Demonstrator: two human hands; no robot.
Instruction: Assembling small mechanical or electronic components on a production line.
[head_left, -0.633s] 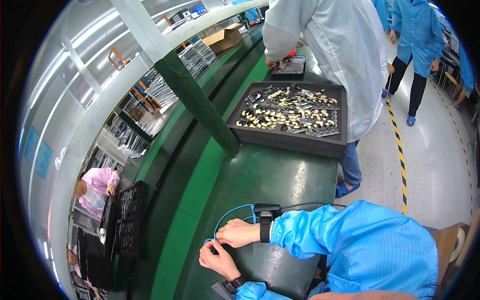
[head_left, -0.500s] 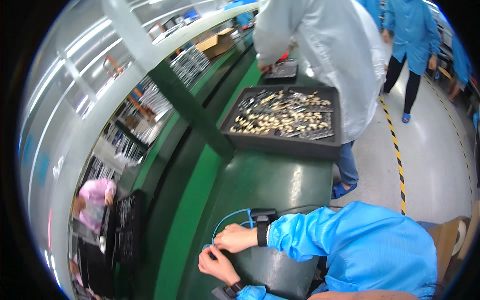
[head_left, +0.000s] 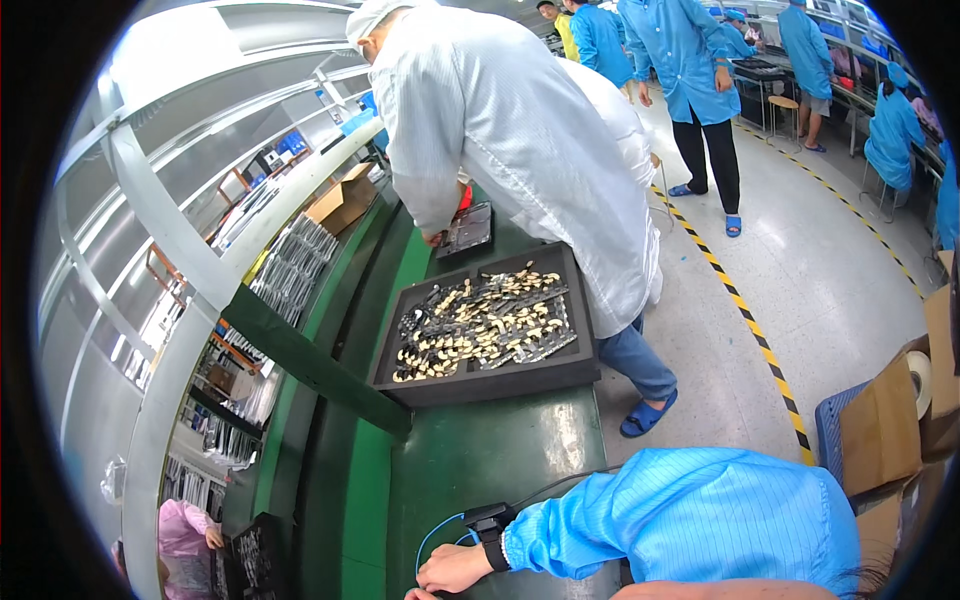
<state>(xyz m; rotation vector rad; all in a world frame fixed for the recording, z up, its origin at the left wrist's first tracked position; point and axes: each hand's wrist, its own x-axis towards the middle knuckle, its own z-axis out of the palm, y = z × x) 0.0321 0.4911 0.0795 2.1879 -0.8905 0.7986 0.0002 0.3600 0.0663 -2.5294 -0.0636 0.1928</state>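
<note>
My right hand (head_left: 455, 570) is low in the view over the green bench, its fingers closed together around a thin blue cord (head_left: 428, 540). The cord loops up to a small black box (head_left: 488, 517) beside the black band (head_left: 494, 549) on my right wrist. Only a bit of my left hand (head_left: 421, 595) shows at the lower edge, touching or close to the right fingertips; the rest is out of frame. Beyond my hands a black tray (head_left: 490, 390) holds many small black and cream-coloured parts.
A co-worker in a white coat (head_left: 500, 110) bends over a smaller dark tray (head_left: 467, 232). A green post (head_left: 310, 365) rises left of the bench (head_left: 500, 440). Cardboard boxes (head_left: 880, 430) stand at right. A person in blue (head_left: 690, 60) is in the aisle.
My view has swung up and right, so the scene sits lower and further left. My left hand has mostly left the frame. My right hand stays by the blue cord.
</note>
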